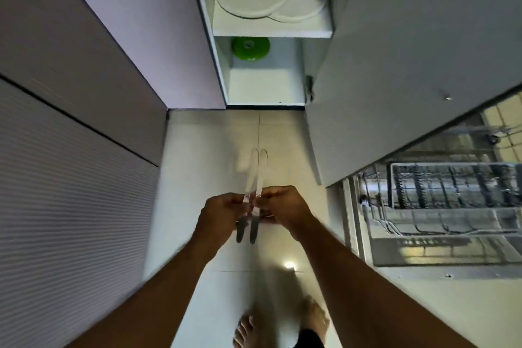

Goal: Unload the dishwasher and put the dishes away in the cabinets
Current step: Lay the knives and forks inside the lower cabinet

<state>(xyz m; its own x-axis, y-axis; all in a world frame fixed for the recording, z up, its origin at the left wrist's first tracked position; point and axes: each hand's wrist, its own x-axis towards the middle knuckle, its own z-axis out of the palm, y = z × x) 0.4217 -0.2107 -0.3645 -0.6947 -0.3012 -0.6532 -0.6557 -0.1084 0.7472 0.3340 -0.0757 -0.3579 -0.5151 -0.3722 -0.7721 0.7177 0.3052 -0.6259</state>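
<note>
Two table knives (255, 175) with pale handles and dark blades are held side by side over the floor, handles pointing away from me. My left hand (221, 213) pinches the left knife near its middle. My right hand (285, 205) pinches the right knife beside it. The two hands almost touch. Ahead stands an open lower cabinet (271, 29) with white plates (254, 4) on its upper shelf and a green lid-like disc (250, 48) below. The open dishwasher (440, 206) with its wire rack is at the right.
The cabinet door (395, 65) swings open to the right, overhanging the dishwasher. Closed pale cabinet fronts (84, 65) line the left side. A tiled floor (211, 135) runs between them. My bare feet (245, 330) show at the bottom edge.
</note>
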